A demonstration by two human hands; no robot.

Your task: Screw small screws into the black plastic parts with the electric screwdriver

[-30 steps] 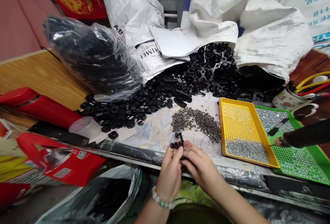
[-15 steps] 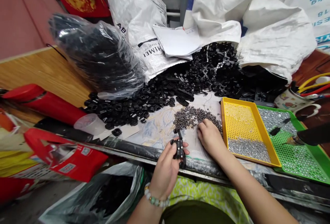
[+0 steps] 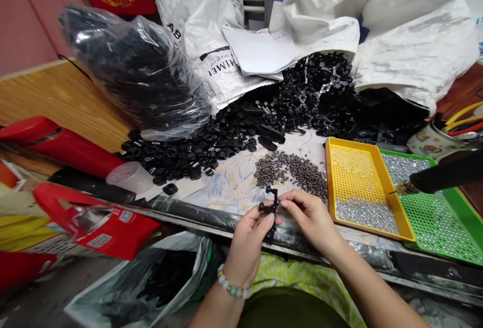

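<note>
Black plastic part (image 3: pixel 270 206) pinched by left hand (image 3: pixel 249 237) and right hand (image 3: pixel 311 217) over table edge (image 3: pixel 211 221).

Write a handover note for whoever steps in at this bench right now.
Left hand: holds a black plastic part at the bench edge.
Right hand: fingertips pinched at that part's right side; whether a screw is between them is too small to tell.
Small dark screws lie heaped just beyond the hands; black rings to the left; yellow tray with silver screws to the right.
Done: part picked up.
Left: the heaps remain large.
</note>
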